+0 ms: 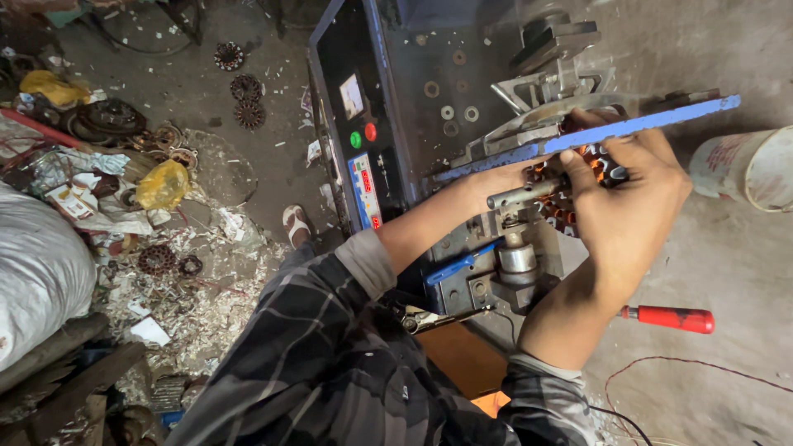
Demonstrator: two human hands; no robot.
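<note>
Two hands hold one round motor part (578,186) with shiny orange-brown wire coils wound around it. It sits on the grey metal machine (512,248), under a long blue bar (595,132), and most of it hides behind the fingers. The right hand (624,198) lies over the front of the part, fingers curled around it, thumb by a short metal rod (524,195). The left hand (487,177) grips the far side; its fingertips are hidden. Left of the fingers, the black panel (355,124) has a small pale screen, a green button, a red button and a long sticker. Below the right wrist lies a red handle (673,318). A white bucket (747,165) stands right of the fingers.
</note>
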